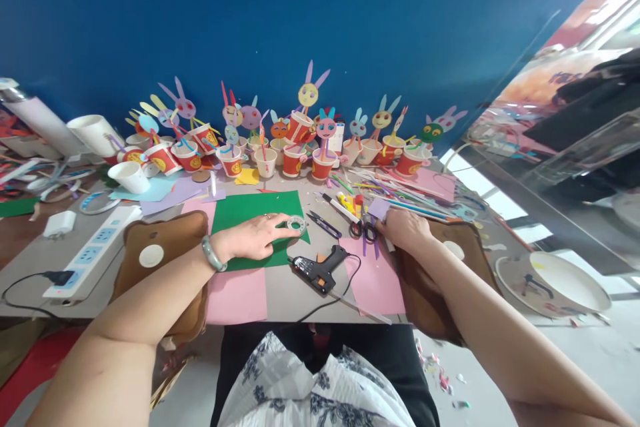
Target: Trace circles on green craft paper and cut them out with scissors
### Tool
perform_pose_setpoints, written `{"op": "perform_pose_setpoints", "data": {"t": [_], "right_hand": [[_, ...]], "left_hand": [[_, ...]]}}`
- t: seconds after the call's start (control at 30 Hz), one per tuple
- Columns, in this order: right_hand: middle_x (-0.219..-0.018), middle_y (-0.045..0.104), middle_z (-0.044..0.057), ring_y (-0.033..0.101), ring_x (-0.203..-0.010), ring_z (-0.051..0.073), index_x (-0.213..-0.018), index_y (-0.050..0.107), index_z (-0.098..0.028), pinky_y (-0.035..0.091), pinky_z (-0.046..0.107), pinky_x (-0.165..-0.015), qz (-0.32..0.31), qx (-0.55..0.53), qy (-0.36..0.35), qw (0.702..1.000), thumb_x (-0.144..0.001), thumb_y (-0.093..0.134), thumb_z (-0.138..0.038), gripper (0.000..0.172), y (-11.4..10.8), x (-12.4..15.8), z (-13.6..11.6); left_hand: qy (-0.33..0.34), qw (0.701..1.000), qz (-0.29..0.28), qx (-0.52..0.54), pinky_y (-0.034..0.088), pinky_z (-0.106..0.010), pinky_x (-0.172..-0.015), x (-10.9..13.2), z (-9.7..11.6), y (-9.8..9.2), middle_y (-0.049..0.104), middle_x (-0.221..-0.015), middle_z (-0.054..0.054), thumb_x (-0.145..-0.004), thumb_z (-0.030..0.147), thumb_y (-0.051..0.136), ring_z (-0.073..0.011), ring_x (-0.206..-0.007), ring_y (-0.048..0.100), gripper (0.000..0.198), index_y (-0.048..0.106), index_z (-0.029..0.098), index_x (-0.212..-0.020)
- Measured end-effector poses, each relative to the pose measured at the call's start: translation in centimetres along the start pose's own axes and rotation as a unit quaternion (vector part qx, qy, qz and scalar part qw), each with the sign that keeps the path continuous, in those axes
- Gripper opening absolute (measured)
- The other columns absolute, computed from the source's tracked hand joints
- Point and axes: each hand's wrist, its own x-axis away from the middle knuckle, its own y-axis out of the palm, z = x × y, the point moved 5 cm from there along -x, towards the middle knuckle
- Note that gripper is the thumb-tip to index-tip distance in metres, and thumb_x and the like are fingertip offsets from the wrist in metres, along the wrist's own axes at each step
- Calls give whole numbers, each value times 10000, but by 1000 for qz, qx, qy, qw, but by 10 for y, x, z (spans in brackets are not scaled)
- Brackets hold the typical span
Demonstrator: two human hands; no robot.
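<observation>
My left hand (256,236) lies flat on a green paper sheet (250,210), fingers stretched out, with the fingertips on a small roll of tape (296,223). My right hand (404,227) rests on the table by the scissors (364,229), its fingers curled toward the handles; whether it grips them I cannot make out. A black glue gun (320,269) lies between my hands on the pink paper (373,280). A metal bracelet circles my left wrist.
Many paper cups with coloured bunny faces (300,140) line the back by the blue wall. Straws and paper strips (400,197) lie right of centre. A power strip (93,250) is at left, brown cushions (165,240) under both forearms, a white bowl (560,280) at right.
</observation>
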Motion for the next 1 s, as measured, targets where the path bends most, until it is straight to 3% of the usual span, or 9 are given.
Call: {"op": "perform_pose_setpoints", "data": {"t": [0.2,0.3,0.43,0.67,1.0], "right_hand": [[-1015,733,245,707,-965,341,-1027,677,-87,498,385,-751,29,-26,-9,999,-958,418,-415,424,-9,-7,9],[-927,744,184,705,-857,281,-1011,612,-131,496,359,-726,75,-144,-34,986,-949,395,-307,286,-17,-5,16],[-805,735,76,684,-705,201,-897,546,-204,505,302,-655,56,-297,-86,949,-962,351,-305,229,-19,-1,18],[-722,673,63,635,-723,233,-799,621,-205,460,321,-666,131,-215,-103,962,-937,365,-379,339,-27,3,21],[-1025,763,132,682,-891,269,-1075,733,-167,481,334,-753,140,-207,-133,959,-939,414,-395,415,-14,-4,24]], "left_hand": [[-1,1000,-9,-3,476,-377,-1015,-1,2,-1,470,-1423,-88,-803,57,530,-250,-1197,564,745,439,330,-1491],[-4,1000,-13,-11,491,-382,-977,-2,1,-1,481,-1393,-95,-797,68,539,-258,-1156,583,730,460,327,-1475],[-10,1000,-18,-21,492,-381,-957,-2,-1,1,478,-1374,-92,-799,90,559,-263,-1136,586,717,460,335,-1465],[-2,1000,-10,-18,485,-379,-967,-1,0,0,482,-1373,-95,-794,89,566,-266,-1146,577,712,469,328,-1457],[-7,1000,-21,-18,483,-382,-970,-1,1,-1,474,-1388,-95,-800,77,527,-265,-1148,584,748,429,335,-1496]]}}
